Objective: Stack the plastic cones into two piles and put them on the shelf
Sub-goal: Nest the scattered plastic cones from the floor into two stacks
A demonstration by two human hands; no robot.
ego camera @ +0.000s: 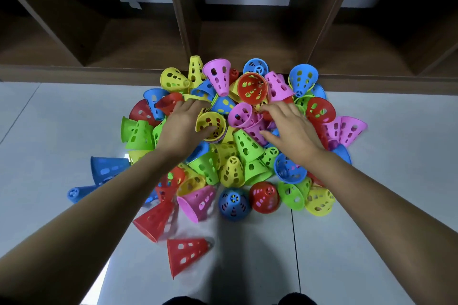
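Observation:
A heap of perforated plastic cones (233, 156) in red, blue, green, yellow and pink lies loose on the pale floor in front of the brown shelf (247, 42). My left hand (181, 126) grips a yellow cone (213, 120) near the top of the heap, thumb inside its open rim and fingers over its far side. This cone seems nested in others. My right hand (292, 129) lies spread over the right of the heap, fingers straight, touching a pink cone (241, 115) lying on its side. A red cone (252, 88) faces mouth-up just beyond.
The shelf's low front ledge (74, 74) runs across behind the heap, with dark compartments split by upright dividers (183, 7). Stray cones lie nearer me: two red ones (186, 255), a blue one (106, 168). Pale floor tiles (371, 230) lie to both sides.

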